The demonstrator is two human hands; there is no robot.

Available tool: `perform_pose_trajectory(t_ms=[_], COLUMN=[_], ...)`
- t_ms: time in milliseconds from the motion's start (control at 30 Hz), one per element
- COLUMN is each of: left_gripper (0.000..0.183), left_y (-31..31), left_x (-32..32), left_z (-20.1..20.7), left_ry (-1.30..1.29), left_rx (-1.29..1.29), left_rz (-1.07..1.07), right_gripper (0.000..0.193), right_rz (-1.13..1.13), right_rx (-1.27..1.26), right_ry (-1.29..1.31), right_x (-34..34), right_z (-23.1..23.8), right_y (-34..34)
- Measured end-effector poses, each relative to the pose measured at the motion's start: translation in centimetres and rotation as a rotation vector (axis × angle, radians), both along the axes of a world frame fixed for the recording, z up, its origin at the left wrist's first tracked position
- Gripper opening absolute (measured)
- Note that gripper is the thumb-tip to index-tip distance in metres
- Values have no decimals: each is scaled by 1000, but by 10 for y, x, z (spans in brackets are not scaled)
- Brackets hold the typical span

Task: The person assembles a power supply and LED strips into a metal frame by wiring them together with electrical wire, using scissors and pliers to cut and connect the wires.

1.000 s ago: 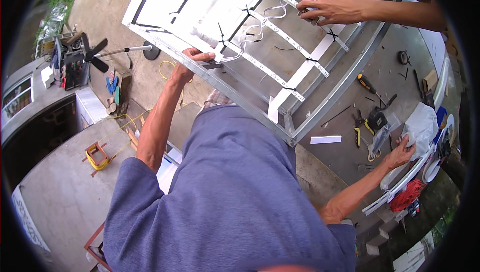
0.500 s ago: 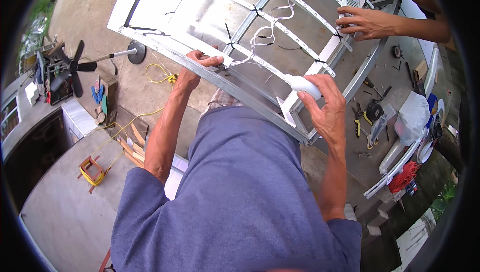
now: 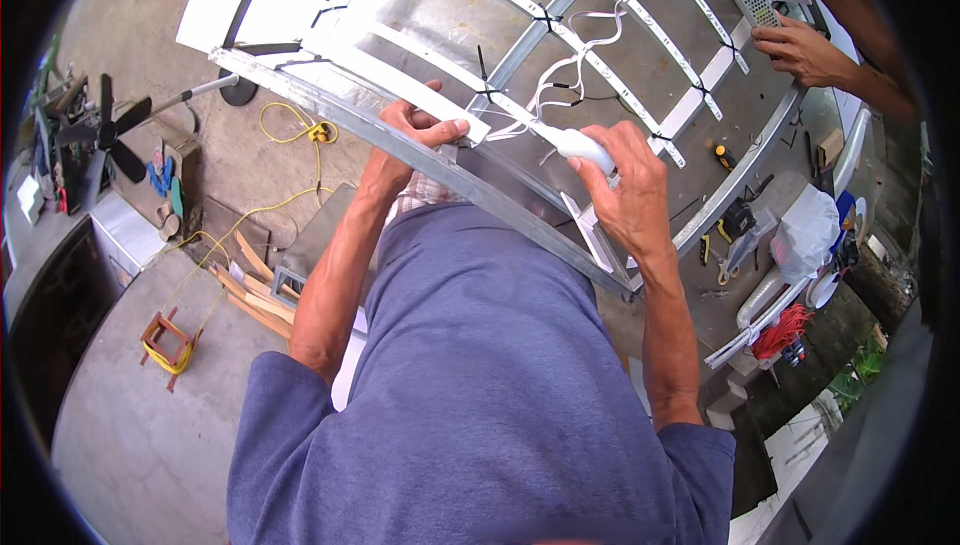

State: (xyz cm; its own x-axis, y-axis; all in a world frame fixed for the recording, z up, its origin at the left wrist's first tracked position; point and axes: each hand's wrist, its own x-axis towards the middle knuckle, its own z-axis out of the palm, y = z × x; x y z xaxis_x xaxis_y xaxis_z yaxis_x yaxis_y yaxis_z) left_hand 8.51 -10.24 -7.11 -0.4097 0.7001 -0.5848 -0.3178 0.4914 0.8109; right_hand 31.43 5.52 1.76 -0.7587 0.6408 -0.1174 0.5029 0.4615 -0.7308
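My right hand (image 3: 632,185) is closed around a small white squeeze bottle (image 3: 583,151), its narrow tip pointing left toward the end of an LED strip (image 3: 515,110). Whether the tip touches the strip, I cannot tell. With thumb on top and fingers beneath, my left hand (image 3: 415,135) pinches the end of a flat white bar (image 3: 400,88) beside the near rail of a metal frame (image 3: 500,200). White wires (image 3: 545,95) loop between the two hands. Several LED strips cross the frame, fixed with black cable ties (image 3: 547,18).
Another person's hand (image 3: 800,50) holds a perforated metal box (image 3: 752,0) at the frame's far right. Pliers (image 3: 712,248), a clear plastic bag (image 3: 808,230) and red cord (image 3: 782,333) lie at right. A black fan (image 3: 107,135) and yellow cable (image 3: 265,203) are at left.
The right hand and bottle have moved a little left, nearer the left hand. The other person's hand has raised and tilted the perforated metal box. The whole view has shifted slightly.
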Motion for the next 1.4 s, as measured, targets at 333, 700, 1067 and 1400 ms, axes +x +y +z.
perform_pose_trajectory(t_ms=[333,700,1067,1400], left_gripper=[91,84,84,84], left_y=[-2,0,1,0], left_x=[1,1,0,-1], left_z=[-10,-6,-2,-6], left_ry=[-109,-114,-120,-112], left_rx=[1,-16,-27,-33], left_rz=[57,46,46,31], right_gripper=[28,29,32,31], right_rz=[37,47,62,62], right_rx=[26,26,57,40], right_ry=[-51,-41,4,-8], right_x=[-8,-7,-7,-8], right_z=[4,4,1,2], right_y=[2,3,4,3])
